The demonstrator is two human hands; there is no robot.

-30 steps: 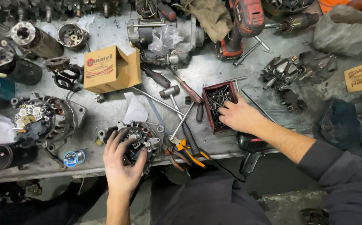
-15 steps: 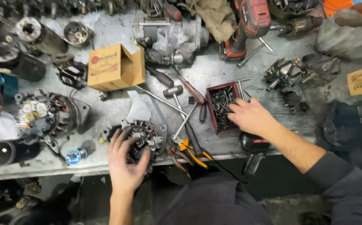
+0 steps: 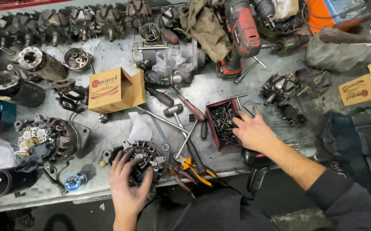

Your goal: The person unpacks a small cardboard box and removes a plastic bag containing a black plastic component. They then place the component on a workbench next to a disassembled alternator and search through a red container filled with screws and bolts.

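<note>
Fingers of the right hand (image 3: 254,130) remain spread inside the screw box (image 3: 222,124), grip empty; left hand (image 3: 128,186) still clasps the alternator (image 3: 145,159).

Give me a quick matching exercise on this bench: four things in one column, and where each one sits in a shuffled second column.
Things:
1. alternator
2. red tray of screws
3. cardboard box
4. orange-handled pliers

Places:
A. at the front edge of the bench, between the two hands
B. under the left hand
C. at the fingers of the right hand
D. behind the alternator, towards the back of the bench

Pairs: 1-B, 2-C, 3-D, 4-A
</note>
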